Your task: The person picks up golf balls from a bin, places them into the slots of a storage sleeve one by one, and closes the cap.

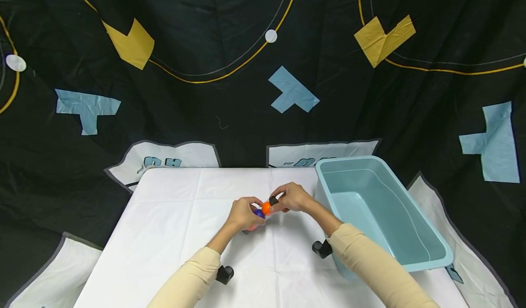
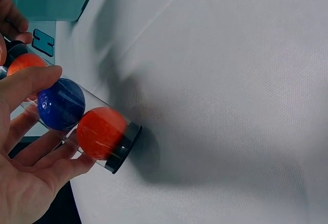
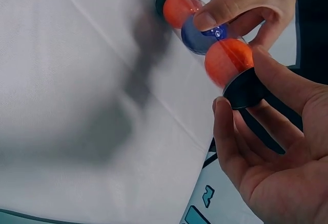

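Note:
A clear plastic tube (image 2: 92,100) holds a blue ball (image 2: 60,106) between two orange balls, with a black cap at either end. Around its middle, my left hand (image 1: 242,213) grips it, thumb over the blue ball's part. My right hand (image 1: 293,197) holds the other end, thumb and fingers about the black cap (image 3: 245,89) beside one orange ball (image 3: 225,61). The second orange ball (image 2: 101,131) sits against the far cap (image 2: 125,149), which points down and left in the head view. The tube is tilted over the white table (image 1: 172,235).
A light blue plastic tub (image 1: 371,161) stands at the table's right side, partly behind my right forearm (image 1: 370,262). A black cloth (image 1: 230,130) with blue and yellow tape pieces hangs beyond the table's far edge.

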Available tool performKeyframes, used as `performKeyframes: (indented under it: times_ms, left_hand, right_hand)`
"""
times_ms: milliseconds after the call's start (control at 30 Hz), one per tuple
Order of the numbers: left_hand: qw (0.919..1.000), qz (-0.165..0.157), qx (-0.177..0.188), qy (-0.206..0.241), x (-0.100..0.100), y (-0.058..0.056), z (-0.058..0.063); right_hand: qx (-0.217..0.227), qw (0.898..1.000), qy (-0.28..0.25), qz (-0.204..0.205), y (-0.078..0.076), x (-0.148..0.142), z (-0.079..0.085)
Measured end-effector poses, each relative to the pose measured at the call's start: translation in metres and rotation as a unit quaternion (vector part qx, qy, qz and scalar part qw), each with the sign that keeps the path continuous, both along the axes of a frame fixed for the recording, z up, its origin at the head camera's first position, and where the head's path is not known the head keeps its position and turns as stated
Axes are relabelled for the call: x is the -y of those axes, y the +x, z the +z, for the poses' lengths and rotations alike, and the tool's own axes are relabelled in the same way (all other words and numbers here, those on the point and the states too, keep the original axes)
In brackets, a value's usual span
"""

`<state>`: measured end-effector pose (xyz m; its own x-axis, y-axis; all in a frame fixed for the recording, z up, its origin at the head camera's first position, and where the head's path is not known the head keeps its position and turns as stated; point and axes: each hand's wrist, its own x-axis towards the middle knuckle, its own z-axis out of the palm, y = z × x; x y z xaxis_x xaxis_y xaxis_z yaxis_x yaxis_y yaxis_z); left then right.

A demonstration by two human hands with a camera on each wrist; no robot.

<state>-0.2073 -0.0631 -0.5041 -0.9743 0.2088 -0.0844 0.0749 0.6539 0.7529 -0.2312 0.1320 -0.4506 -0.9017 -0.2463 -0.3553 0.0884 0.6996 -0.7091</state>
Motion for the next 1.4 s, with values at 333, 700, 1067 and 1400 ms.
performKeyframes:
  times_ms: [333,700,1067,1400]
  left_hand:
    - [1.0000,-0.004,0.001,0.002,0.001,0.000,-0.003]
    - [1.0000,-0.001,0.000,-0.001,0.001,-0.001,-0.002]
    - [0.9999,-0.006,-0.008,-0.002,0.000,0.000,-0.004]
    - [0.9998,-0.008,-0.017,-0.006,0.001,0.001,-0.002]
  right_hand:
    - [-0.004,1.000,0.017,-0.004,0.001,0.002,-0.001]
    - [-0.008,1.000,-0.007,-0.016,0.001,0.002,-0.004]
    - [0.019,1.000,-0.020,-0.009,0.000,-0.002,-0.001]
    - [0.048,0.997,-0.052,0.000,-0.003,-0.004,0.006]
